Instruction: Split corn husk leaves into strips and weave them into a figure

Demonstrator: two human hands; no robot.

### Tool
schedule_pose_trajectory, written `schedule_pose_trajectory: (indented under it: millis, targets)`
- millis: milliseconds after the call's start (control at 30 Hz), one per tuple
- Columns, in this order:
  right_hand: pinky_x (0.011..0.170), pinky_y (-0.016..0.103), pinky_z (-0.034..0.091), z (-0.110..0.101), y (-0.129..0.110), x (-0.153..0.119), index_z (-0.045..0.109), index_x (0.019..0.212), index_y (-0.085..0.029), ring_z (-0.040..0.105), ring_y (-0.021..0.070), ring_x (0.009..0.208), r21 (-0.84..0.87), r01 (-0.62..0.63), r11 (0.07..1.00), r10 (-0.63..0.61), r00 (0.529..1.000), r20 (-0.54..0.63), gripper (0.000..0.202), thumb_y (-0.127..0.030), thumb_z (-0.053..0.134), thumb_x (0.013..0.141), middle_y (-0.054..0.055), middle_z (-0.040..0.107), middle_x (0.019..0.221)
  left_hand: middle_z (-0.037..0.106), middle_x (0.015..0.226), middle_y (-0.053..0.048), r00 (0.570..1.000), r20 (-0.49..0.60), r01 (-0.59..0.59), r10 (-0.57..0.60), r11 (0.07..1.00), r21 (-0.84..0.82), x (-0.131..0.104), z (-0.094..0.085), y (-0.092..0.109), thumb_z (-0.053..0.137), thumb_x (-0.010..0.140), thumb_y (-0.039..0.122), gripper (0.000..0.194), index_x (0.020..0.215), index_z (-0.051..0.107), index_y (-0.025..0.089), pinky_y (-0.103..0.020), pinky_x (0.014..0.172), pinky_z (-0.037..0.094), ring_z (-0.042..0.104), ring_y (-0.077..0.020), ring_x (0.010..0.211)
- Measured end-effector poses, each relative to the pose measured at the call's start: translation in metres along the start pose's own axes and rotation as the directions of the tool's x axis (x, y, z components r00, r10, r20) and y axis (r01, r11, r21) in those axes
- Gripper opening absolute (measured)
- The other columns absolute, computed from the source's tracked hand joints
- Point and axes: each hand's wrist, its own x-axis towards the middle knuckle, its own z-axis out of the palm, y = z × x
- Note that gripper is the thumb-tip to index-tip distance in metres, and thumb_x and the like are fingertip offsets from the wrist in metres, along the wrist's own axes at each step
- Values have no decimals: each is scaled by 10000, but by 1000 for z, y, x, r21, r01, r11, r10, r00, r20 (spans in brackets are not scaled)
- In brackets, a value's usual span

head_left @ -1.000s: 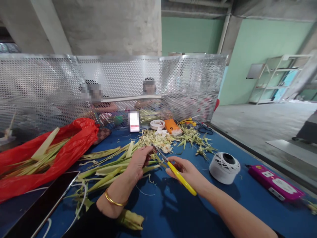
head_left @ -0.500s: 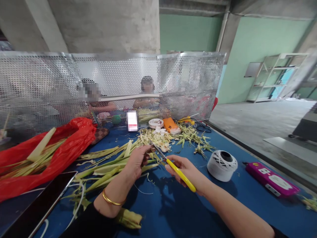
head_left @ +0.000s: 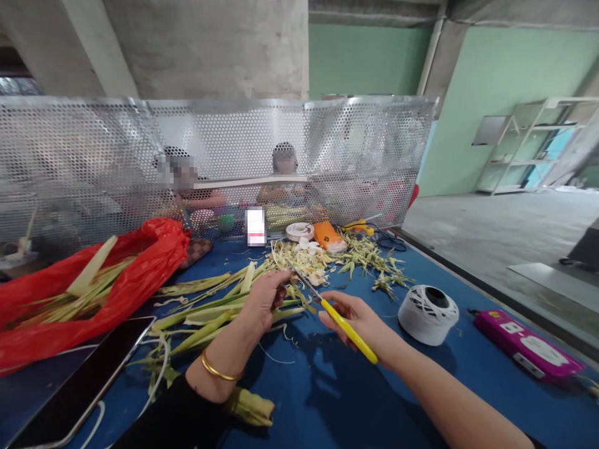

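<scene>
My right hand (head_left: 353, 318) grips a tool with a long yellow handle (head_left: 349, 330) and a slim metal blade (head_left: 306, 280). The blade points away to the left, its tip close to my left fingertips. My left hand (head_left: 264, 296) is closed in a pinch, with a gold bangle (head_left: 219, 369) on its wrist; whatever lies between the fingers is hidden. Under and beside it, long green-yellow husk-like leaves (head_left: 206, 318) spread over the blue tabletop (head_left: 346, 399). Beyond the fingertips is a heap of pale shreds and trimmings (head_left: 313, 259).
A red plastic bag (head_left: 159, 249) of leaves and a dark-screened tablet (head_left: 79, 386) lie left. At right are a white thread spool (head_left: 428, 315) and a purple box (head_left: 528, 346). Tape roll (head_left: 299, 232), orange packet (head_left: 327, 236) and perforated screen (head_left: 234, 137) stand behind; people sit beyond.
The whole view has shifted slightly, so everything appears a little farther right. Both hands keep nearly the same pose, the blade tip still near my left fingers.
</scene>
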Motion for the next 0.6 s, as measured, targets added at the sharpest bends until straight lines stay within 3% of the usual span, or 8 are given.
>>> schedule_pose_trajectory:
  millis: [400,600]
  targets:
    - [404,204,234,7,-1,0,600,865,-185,319,57,442,-67,45,997,-48,998,-33,396,-539,693,713,-74,389,562,579,591,25,1000,-21,-19,20,999,39,1,0,0,705,571,383,276,671,607,144,-197,389,81,221,-13,375]
    - [434,204,228,11,4,3,597,793,-166,296,70,502,-130,143,981,-152,986,-64,361,-518,663,743,-65,343,565,587,588,22,1000,-15,-22,22,1000,15,1,0,1,709,561,369,261,654,596,153,-198,393,82,219,-18,380]
